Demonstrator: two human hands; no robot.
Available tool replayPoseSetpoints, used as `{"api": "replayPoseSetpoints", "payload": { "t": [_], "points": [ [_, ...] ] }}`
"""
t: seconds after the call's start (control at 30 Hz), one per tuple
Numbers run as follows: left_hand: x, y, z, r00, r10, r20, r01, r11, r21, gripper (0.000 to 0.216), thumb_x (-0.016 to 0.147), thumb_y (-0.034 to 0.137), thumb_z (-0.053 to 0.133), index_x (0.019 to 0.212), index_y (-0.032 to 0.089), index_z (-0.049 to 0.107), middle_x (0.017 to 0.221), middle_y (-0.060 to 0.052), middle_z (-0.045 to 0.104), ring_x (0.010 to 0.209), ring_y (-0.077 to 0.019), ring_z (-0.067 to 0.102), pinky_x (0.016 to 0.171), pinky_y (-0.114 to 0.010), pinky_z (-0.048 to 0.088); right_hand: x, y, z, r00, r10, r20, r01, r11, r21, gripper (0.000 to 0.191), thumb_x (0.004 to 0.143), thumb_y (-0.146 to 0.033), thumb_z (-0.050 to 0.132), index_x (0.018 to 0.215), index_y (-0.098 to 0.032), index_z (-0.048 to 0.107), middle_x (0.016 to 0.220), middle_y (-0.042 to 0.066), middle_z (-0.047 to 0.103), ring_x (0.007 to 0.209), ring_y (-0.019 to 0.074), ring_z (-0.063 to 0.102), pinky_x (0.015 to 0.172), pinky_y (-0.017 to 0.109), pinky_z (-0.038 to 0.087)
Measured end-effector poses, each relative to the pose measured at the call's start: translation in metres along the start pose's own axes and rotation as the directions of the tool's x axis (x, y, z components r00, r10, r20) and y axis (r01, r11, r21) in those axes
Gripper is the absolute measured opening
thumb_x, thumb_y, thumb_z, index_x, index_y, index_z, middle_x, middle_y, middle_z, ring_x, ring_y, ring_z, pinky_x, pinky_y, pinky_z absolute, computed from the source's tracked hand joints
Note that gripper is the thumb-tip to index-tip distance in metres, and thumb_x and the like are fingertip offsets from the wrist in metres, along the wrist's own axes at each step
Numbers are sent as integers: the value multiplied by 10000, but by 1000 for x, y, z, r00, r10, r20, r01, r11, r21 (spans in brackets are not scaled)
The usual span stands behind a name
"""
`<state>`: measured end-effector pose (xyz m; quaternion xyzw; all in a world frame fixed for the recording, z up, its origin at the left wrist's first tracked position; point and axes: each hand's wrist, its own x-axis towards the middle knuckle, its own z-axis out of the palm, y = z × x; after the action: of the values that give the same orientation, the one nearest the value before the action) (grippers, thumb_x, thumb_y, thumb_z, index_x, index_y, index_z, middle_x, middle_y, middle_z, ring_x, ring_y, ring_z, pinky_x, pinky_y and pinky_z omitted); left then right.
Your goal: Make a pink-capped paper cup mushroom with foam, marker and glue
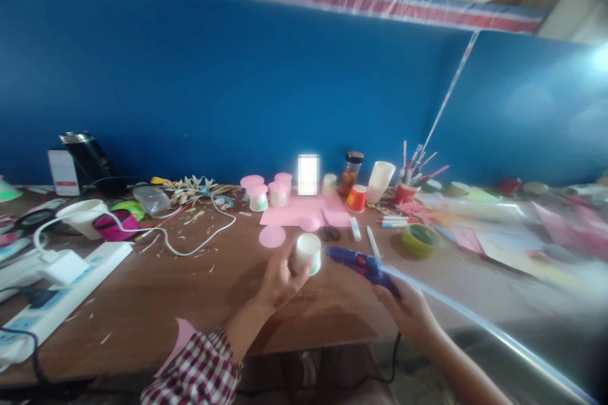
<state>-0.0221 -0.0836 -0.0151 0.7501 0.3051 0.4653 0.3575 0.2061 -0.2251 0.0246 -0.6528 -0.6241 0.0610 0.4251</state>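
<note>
My left hand (281, 280) is wrapped round a small white paper cup (306, 254), held over the front middle of the table. In my right hand (411, 309) is a blue hot glue gun (363, 262), its nozzle pointing left at the cup, with a small gap between them. A long clear glue stick (494, 327) runs out of its back toward the lower right. Just behind the cup lie a pink paper disc (272, 236) and a pair of scissors (329, 228). Several small cups topped with pink discs (259, 197) stand farther back on the left.
A power strip (71, 300) with a white charger and cables lies at the left. Pink paper (285, 212), a red paper cup (356, 198), a lidded jar (350, 174) and a tape roll (420, 240) sit behind and to the right. A blue wall (228, 76) closes off the back.
</note>
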Motion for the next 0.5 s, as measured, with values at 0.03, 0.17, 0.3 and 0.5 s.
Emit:
{"api": "replayPoseSetpoints", "payload": {
  "t": [0.03,0.17,0.3,0.5],
  "points": [
    [0,0,0,1000,1,-9,-1,1000,0,531,749,247,646,1251,167,495,1183,-123,624,1041,-254,625,908,-385,514,0,0,0,1000,-1,3,1,1000,2,263,829,-424,508,786,-196,633,578,19,572,646,213,594,605,289,511],
    [0,1,0,1000,-2,-19,2,1000,-10,504,750,255,646,1227,166,510,1153,-117,639,1007,-245,637,882,-367,526,2,-3,-3,1000,-28,-4,28,999,26,254,837,-410,505,760,-201,628,541,6,545,608,196,578,591,273,501],
    [0,3,1,999,-24,23,25,999,-28,466,764,247,635,1209,175,518,1135,-107,641,992,-238,639,879,-370,525,6,-6,-3,998,-60,-19,61,997,43,256,844,-392,502,836,-180,647,590,11,582,564,170,557,560,256,489],
    [-1,4,0,1000,-9,19,10,1000,-23,507,751,241,646,1234,183,504,1178,-108,623,1045,-249,617,909,-380,512,5,-2,-1,999,-46,8,46,998,34,256,849,-377,511,885,-170,656,605,12,594,561,167,549,550,247,477]
  ]
}}
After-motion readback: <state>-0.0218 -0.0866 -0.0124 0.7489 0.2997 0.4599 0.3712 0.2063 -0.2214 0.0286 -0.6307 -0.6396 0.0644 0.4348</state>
